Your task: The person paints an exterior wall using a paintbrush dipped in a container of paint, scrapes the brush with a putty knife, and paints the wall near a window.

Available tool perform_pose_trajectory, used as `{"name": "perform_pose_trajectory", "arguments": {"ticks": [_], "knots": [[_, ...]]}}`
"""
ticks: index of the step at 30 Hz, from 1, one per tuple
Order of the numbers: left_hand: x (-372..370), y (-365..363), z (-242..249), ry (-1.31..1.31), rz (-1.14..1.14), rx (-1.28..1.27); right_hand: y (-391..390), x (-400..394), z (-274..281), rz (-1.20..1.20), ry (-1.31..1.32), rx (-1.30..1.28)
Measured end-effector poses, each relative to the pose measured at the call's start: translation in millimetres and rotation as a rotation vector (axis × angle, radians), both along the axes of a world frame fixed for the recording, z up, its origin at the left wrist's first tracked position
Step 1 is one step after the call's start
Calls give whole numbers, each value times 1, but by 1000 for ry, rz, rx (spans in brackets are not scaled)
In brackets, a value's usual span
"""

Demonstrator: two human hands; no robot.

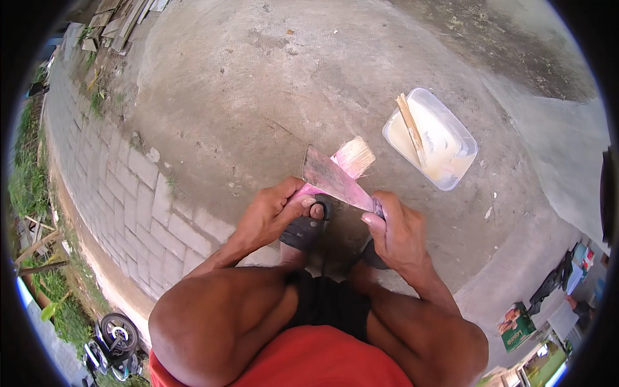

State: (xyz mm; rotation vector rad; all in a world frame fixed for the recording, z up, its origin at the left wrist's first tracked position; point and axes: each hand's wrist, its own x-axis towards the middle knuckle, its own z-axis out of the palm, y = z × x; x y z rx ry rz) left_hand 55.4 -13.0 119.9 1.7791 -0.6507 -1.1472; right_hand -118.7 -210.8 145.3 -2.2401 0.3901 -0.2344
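Note:
My left hand (277, 209) is closed around the pink-stained handle of a paintbrush (356, 157), whose pale bristles point up and to the right. In my right hand (398, 226) is the handle of a putty knife (335, 180). Its wide blade, smeared pink, lies across the brush and hides part of it, with the broad end near my left fingers. Both tools are held above my feet, in front of my bent knees.
To the right on the concrete ground (213, 97) stands a clear plastic tub (464, 138) with whitish paint and a wooden stick (411, 129) in it. Grey pavers (142, 200) run along the left. Boards (116, 26) lie at the upper left; a motorcycle (116, 342) is at the lower left.

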Motion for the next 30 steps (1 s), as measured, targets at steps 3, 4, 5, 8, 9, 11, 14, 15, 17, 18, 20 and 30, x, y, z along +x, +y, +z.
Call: {"name": "perform_pose_trajectory", "arguments": {"ticks": [3,4,5,8,9,11,14,15,17,18,20,30], "knots": [[1,-2,7,-29,-25,15,1,0,-3,-74,38,-70],[1,-3,12,-30,-26,16,-1,-5,-6,-74,37,-70],[0,-2,19,-69,-85,19,-4,-11,-10,-126,56,55],[1,0,17,-32,-110,7,-6,-16,-7,-201,86,184],[0,0,13,39,-68,-8,-8,-17,-5,-217,92,187],[1,6,-3,-26,-67,18,-8,-15,-7,-166,40,83],[2,8,-4,-96,-56,81,-8,-10,-6,-93,-46,-99],[2,7,-3,-101,-47,117,-8,-9,-5,-69,-80,-179],[1,10,-6,-115,-48,133,-8,-7,-6,-60,-87,-212],[0,11,-8,-129,-45,149,-7,-7,-7,-46,-95,-245],[-1,12,-8,-117,-42,191,-8,-7,-7,-46,-86,-246],[-4,18,-22,-65,86,162,-25,-85,10,-524,-174,173]]}}
